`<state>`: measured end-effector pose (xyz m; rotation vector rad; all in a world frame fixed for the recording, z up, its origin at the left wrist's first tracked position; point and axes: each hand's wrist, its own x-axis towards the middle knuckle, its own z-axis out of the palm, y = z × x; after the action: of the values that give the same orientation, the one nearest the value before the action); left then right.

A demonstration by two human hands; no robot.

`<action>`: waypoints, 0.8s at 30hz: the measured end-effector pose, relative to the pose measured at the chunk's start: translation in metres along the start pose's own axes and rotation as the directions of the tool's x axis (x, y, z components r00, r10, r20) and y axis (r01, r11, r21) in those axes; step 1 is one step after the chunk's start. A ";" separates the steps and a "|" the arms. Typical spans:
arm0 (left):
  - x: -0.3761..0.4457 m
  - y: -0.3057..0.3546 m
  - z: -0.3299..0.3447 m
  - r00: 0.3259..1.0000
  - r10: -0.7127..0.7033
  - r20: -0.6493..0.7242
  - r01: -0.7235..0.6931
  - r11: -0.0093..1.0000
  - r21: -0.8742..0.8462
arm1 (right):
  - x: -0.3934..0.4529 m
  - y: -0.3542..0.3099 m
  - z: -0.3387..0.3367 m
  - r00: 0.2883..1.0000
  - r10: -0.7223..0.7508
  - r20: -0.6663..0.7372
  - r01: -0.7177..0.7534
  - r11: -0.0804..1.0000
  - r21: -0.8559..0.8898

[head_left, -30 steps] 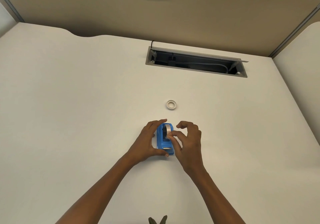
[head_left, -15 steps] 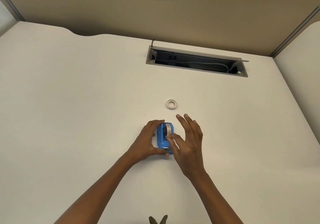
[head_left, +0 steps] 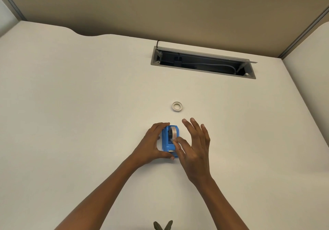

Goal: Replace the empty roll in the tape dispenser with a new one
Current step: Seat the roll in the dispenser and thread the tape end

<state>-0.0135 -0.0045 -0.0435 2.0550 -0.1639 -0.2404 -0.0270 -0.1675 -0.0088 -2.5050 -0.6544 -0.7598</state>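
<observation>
Dispenser point(head_left: 167, 140) holds tape roll point(head_left: 174, 132); empty core point(head_left: 177, 106) outside.

Bright, even overhead light; soft faint shadows; sharp focus; edges bowed.

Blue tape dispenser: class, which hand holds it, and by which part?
The left hand holds the blue tape dispenser by its left side, thumb at the near end. The right hand only touches the tape roll with its thumb.

White desk point(head_left: 71, 105), blue tape dispenser point(head_left: 167, 140), empty roll point(head_left: 177, 106)
</observation>
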 end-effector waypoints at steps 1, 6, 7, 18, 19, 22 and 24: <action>0.000 0.000 0.000 1.000 -0.002 0.001 0.002 1.000 0.000 | 0.000 0.000 0.000 1.000 -0.007 0.001 0.007 1.000 -0.001; 0.000 -0.001 0.000 1.000 -0.012 0.004 0.012 1.000 0.006 | -0.001 0.001 0.000 1.000 -0.012 0.012 0.012 1.000 0.019; 0.000 0.000 0.000 1.000 -0.013 0.006 0.013 1.000 0.009 | -0.002 0.001 0.000 1.000 -0.010 0.014 0.010 1.000 0.028; 0.000 -0.002 0.000 1.000 -0.003 0.000 0.003 1.000 0.008 | -0.003 -0.001 -0.002 1.000 -0.023 0.016 0.022 1.000 0.016; -0.001 -0.001 0.000 1.000 -0.002 -0.001 0.002 1.000 0.008 | -0.004 -0.001 -0.001 1.000 -0.022 0.014 0.022 1.000 0.013; 0.000 -0.001 0.000 1.000 0.000 -0.001 0.000 1.000 0.013 | -0.005 -0.002 -0.001 1.000 -0.020 0.007 0.020 1.000 0.010; -0.001 -0.001 0.000 1.000 0.002 -0.003 -0.002 1.000 0.012 | -0.006 -0.003 -0.002 1.000 -0.027 0.004 0.027 1.000 0.000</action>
<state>-0.0143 -0.0042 -0.0442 2.0670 -0.1659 -0.2359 -0.0336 -0.1681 -0.0103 -2.5029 -0.6906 -0.7652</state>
